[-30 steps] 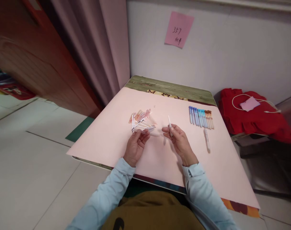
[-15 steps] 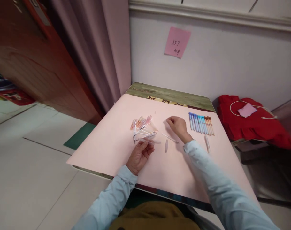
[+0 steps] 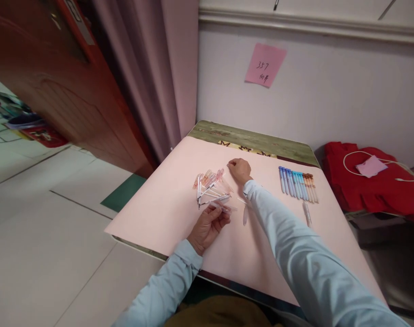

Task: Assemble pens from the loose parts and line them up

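My left hand (image 3: pixel 208 227) is closed, pinching a translucent pen barrel (image 3: pixel 223 208) at the near edge of a loose heap. That heap holds several white refills (image 3: pixel 211 194) with pink and orange pen parts (image 3: pixel 210 176). My right hand (image 3: pixel 240 170) reaches to the far side of the heap, fingertips pinched together low over the table; whatever is between them is too small or hidden. Below the right wrist lie a pale barrel piece (image 3: pixel 245 216) and a thin refill (image 3: pixel 241 200), partly covered by the sleeve.
A neat row of blue, turquoise and brown pens (image 3: pixel 298 184) lies at the right, with a single pale pen (image 3: pixel 306 214) below it. Pink paper (image 3: pixel 148 200) covers the table. Beyond the right edge is a red cloth (image 3: pixel 350 177) with a white cord on it.
My right hand has moved left, from beside the pen row to the heap's far side, where a tiny piece lay. My left hand still pinches the barrel. The view has shifted slightly.
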`<state>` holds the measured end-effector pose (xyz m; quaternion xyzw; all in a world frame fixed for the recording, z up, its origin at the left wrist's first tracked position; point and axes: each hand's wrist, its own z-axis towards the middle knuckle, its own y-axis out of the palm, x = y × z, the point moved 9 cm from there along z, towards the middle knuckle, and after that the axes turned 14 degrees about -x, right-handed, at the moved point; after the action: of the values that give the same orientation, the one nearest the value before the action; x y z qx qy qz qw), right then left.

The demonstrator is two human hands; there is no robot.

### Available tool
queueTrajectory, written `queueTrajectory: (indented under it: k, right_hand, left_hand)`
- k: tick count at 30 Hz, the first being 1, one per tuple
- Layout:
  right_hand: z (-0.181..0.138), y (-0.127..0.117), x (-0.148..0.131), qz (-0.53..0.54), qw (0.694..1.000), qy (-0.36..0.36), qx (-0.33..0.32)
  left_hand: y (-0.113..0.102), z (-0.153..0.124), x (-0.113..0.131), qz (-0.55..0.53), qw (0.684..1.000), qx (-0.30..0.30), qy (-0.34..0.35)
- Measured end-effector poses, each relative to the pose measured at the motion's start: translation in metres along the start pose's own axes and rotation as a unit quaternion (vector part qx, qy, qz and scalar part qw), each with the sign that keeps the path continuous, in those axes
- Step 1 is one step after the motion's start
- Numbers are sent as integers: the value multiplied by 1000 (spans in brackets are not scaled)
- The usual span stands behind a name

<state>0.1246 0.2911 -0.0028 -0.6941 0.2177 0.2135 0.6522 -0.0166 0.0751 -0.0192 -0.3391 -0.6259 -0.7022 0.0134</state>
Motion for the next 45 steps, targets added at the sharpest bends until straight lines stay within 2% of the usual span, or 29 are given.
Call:
queueTrajectory:
  k: [6, 9, 12, 14, 16, 18, 21, 25, 31, 35, 38, 41, 43, 45]
  right_hand:
    - [-6, -10, 9, 75, 997, 3, 9]
    - [-26, -18, 9, 124, 992, -3, 2]
    - [-72, -23, -2, 197, 980, -31, -13]
    - [-115, -26, -16, 344, 934, -89, -23]
    - [-158, -29, -28, 396, 909, -127, -20]
    - [-193, -34, -37, 368, 918, -149, 11]
    - [-219, -37, -45, 309, 934, -172, 44]
    - [-223, -38, -48, 254, 944, -198, 70]
    - [-235, -42, -64, 106, 952, -261, 121]
    - [-237, -46, -65, 108, 947, -278, 120]
    - [-228, -62, -39, 142, 954, -226, 136]
    - [-218, -76, 4, 97, 978, -114, 144]
    - [-212, -72, 28, 9, 994, -42, 104]
    - [-209, -62, 43, -58, 997, -9, 55]
  left_hand:
    - [-3, 2, 1, -24, 1000, 1, 11]
    - [-11, 3, 2, -38, 998, 31, 28]
    - [-19, 5, 2, -51, 995, 70, 43]
    - [-22, 6, 1, -57, 994, 84, 44]
    - [-22, 7, 0, -58, 994, 88, 42]
    - [-21, 7, 0, -54, 994, 85, 43]
    - [-18, 7, 1, -42, 995, 77, 47]
    - [-16, 6, 2, -24, 996, 65, 48]
    - [-13, 6, 2, -4, 997, 53, 49]
    - [-15, 6, 0, -4, 997, 62, 44]
    - [-17, 5, 1, -4, 997, 71, 43]
    - [-21, 4, 2, -17, 995, 93, 43]
    - [-22, 4, 2, -32, 992, 111, 42]
    - [-22, 4, 2, -42, 991, 122, 39]
